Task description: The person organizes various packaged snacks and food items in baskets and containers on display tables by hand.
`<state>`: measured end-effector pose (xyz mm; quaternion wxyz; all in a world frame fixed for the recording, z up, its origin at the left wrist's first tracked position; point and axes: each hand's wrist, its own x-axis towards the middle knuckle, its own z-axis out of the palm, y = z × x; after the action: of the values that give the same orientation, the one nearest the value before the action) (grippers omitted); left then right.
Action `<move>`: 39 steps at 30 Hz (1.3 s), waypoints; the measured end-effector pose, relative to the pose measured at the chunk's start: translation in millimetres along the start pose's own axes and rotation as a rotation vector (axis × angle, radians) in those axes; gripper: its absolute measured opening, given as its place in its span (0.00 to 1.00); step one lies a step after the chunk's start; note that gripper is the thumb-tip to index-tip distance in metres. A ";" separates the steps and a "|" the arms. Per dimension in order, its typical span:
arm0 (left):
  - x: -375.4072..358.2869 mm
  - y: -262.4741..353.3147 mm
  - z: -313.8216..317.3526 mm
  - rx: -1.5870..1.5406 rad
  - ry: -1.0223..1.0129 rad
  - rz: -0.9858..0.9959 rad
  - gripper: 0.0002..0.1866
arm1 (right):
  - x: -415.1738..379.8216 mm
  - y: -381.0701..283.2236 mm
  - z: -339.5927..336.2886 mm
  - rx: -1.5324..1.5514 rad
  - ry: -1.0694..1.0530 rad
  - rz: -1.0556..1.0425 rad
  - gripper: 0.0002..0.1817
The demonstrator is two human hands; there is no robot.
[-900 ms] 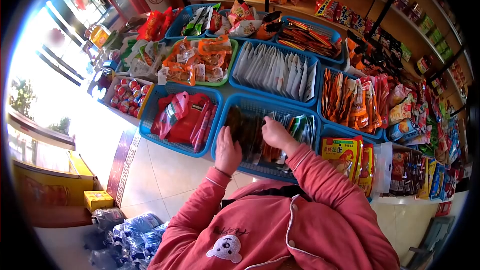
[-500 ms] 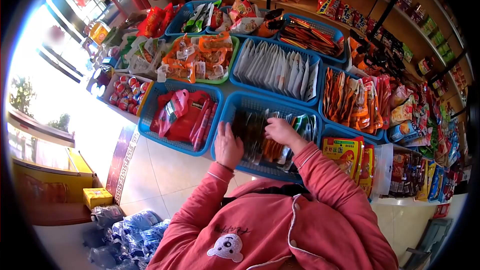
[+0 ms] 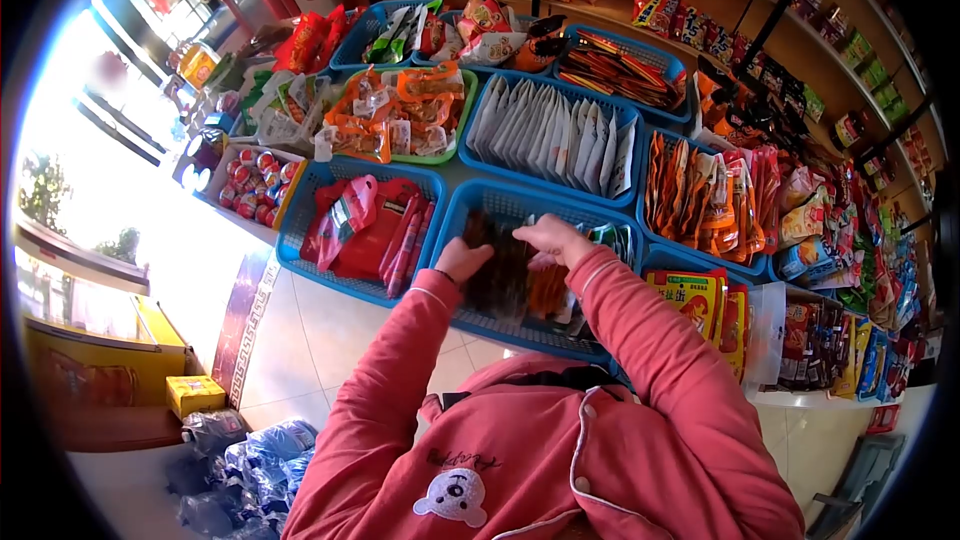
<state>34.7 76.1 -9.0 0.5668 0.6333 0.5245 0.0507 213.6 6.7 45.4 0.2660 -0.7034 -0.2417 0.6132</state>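
In the head view, a blue plastic basket (image 3: 462, 202) right before me holds a row of upright snack packets. My left hand (image 3: 463, 260) is closed at the left end of the row, its fingers on the dark snack packets (image 3: 497, 275). My right hand (image 3: 556, 240) pinches the same dark packets near their top right side. These packets are smeared by motion, so their print cannot be read. To their right stand orange-brown packets (image 3: 546, 292) and green-edged packets (image 3: 610, 236), partly behind my right hand and sleeve.
Left is a blue basket (image 3: 290, 258) with red and pink packages; behind stands a blue basket (image 3: 632, 190) of white packets. Orange packets (image 3: 690, 195) and yellow packs (image 3: 690, 300) sit to the right. Shelves (image 3: 600, 5) line the back. Wrapped bottles (image 3: 265, 460) lie on the floor.
My left hand has moved from the basket's left rim onto the dark packets, its fingers now curled. My right hand has shifted slightly left and up, and the dark packets are moving.
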 end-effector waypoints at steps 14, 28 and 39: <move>-3.6 6.0 -11.5 -0.398 -0.133 -0.218 0.19 | -7.9 -5.0 14.9 -0.269 -0.003 -0.103 0.28; -72.8 20.4 38.6 0.571 0.139 0.303 0.78 | 19.0 21.2 4.7 -0.582 0.084 -0.352 0.18; -46.0 0.5 16.7 0.509 -0.001 0.316 0.75 | 22.2 32.9 -24.4 -0.605 0.013 -0.583 0.14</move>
<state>25.5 31.8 9.9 0.3751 0.8289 0.4149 0.0045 241.2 -4.8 9.7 0.2113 -0.6558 -0.5981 0.4093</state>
